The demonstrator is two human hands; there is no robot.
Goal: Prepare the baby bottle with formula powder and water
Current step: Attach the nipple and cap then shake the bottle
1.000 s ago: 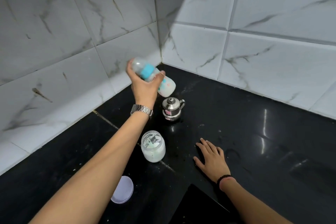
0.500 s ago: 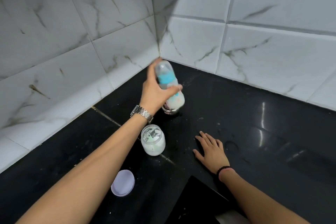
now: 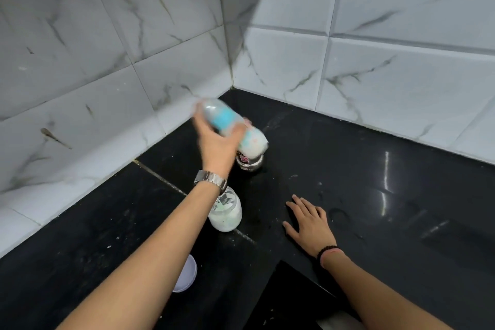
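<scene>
Glossy black stone counter (image 3: 375, 195), polished enough to throw back streaks of light, with pale specks and faint ring marks on it. Behind, a corner of white marble-look wall tiles (image 3: 401, 75) with grey veining and bevelled edges.

Left hand (image 3: 218, 144) is wrapped round the middle of the baby bottle (image 3: 233, 128), holding it in the air and tilted, cap end up toward the left wall, base down to the right. Bottle is motion-blurred: clear plastic cylinder, turquoise collar, milky white contents at the lower end, some coloured print too smeared to read. Metal link watch (image 3: 210, 181) on that wrist.

Directly under the bottle's base stands a small shiny steel pot (image 3: 249, 162), mostly hidden; a red-and-white sticker on its side, text not legible.

Nearer, partly behind the left forearm, a squat clear glass jar (image 3: 227, 215) stands open, white powder inside. Its round pale lilac lid (image 3: 186, 278) lies flat on the counter further toward the camera, half covered by the arm.

Right hand (image 3: 310, 222) rests palm-down on the counter, fingers spread, gripping nothing. Dark bead bracelet (image 3: 328, 250) with a red thread at the wrist.
</scene>
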